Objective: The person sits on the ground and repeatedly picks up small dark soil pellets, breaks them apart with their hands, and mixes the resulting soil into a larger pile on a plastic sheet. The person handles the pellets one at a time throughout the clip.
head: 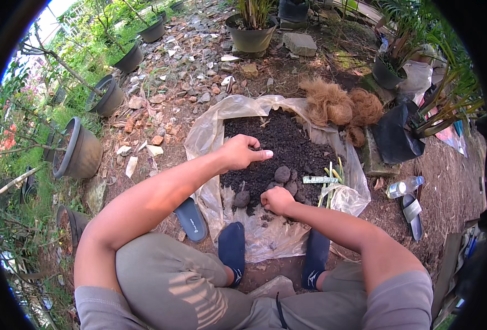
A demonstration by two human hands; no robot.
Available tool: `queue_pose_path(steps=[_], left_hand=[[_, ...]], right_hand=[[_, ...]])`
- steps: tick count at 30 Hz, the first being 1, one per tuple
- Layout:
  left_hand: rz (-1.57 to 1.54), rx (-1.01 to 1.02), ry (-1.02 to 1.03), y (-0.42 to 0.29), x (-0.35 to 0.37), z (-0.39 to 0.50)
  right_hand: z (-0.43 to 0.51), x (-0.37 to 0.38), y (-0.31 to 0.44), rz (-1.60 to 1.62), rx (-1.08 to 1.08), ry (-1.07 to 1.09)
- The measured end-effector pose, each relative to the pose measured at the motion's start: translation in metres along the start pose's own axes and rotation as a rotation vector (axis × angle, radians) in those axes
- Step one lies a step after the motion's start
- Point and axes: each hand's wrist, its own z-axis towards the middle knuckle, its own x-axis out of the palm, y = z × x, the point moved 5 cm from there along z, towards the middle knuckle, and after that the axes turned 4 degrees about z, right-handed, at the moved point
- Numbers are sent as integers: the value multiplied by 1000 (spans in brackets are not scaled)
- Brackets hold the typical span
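Dark loose soil [264, 128] lies on a clear plastic sheet [210, 115] spread over the ground before me. My left hand [241, 152] is above the soil's left part, thumb and forefinger apart, with nothing visible between them. My right hand [277, 201] is low at the front of the soil, fingers curled down beside several dark soil balls [282, 174]. Its fingertips are hidden, so whether it holds anything cannot be seen. Another soil ball [242, 199] rests to its left, with a thin stalk sticking up. Cut green stems [331, 181] and a pale flat strip [320, 180] lie to the right.
Brown coconut fibre [330, 103] is heaped at the sheet's back right corner. Beyond it stands a black plant bag [398, 132]. A plastic bottle [404, 187] and a slipper [412, 216] are at right; another slipper [191, 218] is at left. Potted plants [78, 148] line the left.
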Motion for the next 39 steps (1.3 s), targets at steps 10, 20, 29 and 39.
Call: queue_pose_path(steps=[10, 20, 29, 39], left_hand=[[-20, 27, 27, -8, 3, -3], [4, 26, 12, -4, 0, -4], [-25, 34, 41, -12, 1, -11], [41, -21, 57, -4, 3, -11]], right_hand=[[-22, 46, 13, -593, -171, -101], [-83, 55, 14, -596, -373, -372], [-64, 33, 18, -441, -232, -409], [-55, 63, 33, -673, -480, -414]])
